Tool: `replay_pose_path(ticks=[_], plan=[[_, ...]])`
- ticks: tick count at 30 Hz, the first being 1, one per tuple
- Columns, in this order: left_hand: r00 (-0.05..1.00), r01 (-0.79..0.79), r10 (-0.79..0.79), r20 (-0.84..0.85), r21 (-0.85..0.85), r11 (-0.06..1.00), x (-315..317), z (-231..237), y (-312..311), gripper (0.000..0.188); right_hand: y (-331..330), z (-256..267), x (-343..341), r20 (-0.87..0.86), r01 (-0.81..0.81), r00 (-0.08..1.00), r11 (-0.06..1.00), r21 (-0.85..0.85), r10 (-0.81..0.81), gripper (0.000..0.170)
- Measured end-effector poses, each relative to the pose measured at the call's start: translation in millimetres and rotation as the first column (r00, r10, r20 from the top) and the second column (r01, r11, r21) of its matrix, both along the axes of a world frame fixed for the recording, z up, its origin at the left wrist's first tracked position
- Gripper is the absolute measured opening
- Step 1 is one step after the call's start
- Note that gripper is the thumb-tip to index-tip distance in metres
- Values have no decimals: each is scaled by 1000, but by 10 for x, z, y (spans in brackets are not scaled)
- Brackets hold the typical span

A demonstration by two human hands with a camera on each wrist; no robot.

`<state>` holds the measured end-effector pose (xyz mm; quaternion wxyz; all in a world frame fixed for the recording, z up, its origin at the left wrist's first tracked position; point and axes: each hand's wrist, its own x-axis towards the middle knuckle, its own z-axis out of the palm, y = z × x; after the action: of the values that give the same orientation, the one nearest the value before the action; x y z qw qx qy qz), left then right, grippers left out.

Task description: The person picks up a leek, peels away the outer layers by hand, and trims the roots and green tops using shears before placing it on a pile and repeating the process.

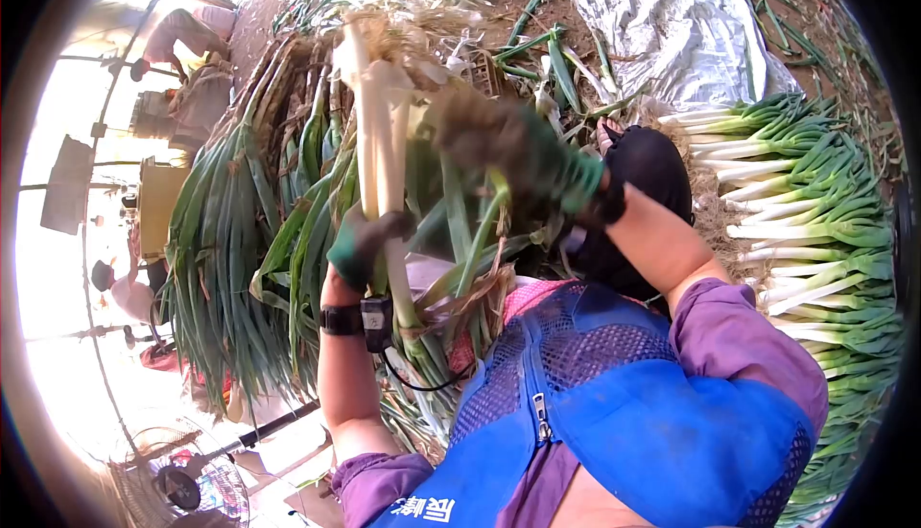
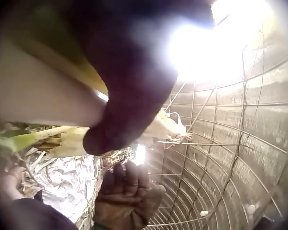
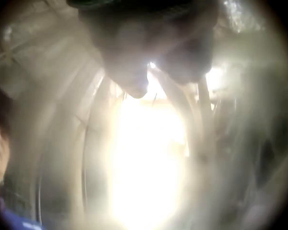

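Observation:
My left hand (image 1: 366, 245), in a dark green glove, grips thick white-stemmed green onions (image 1: 384, 154) in the head view. Their roots point away from me and their leaves hang toward my lap. In the left wrist view the dark thumb curls over a pale stem (image 2: 43, 96). My right hand (image 1: 508, 144), gloved in green with a soiled palm, is motion-blurred just right of the stems. The left wrist view shows this right hand (image 2: 122, 199) palm up, fingers extended, nothing in it. Its own wrist view is blurred and glary, with the dark glove at the top.
A heap of untrimmed green onions (image 1: 230, 250) lies on the left. Cleaned ones with white stems (image 1: 796, 226) are laid in a long row on the right. A silvery sheet (image 1: 672, 29) covers ground ahead, among leaf scraps. A fan (image 1: 182, 485) stands lower left; people are beyond.

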<state>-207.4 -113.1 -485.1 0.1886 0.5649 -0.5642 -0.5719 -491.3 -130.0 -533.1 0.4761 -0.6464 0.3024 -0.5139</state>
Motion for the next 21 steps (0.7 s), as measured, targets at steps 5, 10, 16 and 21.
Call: replay_pose_path(ticks=[5, 10, 16, 21], plan=[[981, 166, -163, -104, 19, 986, 29, -19, 148, 53, -446, 162, -226, 244, 53, 967, 996, 65, -68, 65], [974, 197, -196, -116, 1, 980, 165, -69, 144, 62, -346, -29, 82, -5, -293, 956, 956, 31, 293, 39], [990, 131, -125, -58, 98, 987, 215, 38, 337, 55, -662, -56, -200, -578, -183, 807, 881, -437, -119, 23], [995, 65, -43, -86, 267, 961, 212, -107, 478, 47, -1433, 496, -1316, -818, 527, 298, 799, -289, -492, 26]])
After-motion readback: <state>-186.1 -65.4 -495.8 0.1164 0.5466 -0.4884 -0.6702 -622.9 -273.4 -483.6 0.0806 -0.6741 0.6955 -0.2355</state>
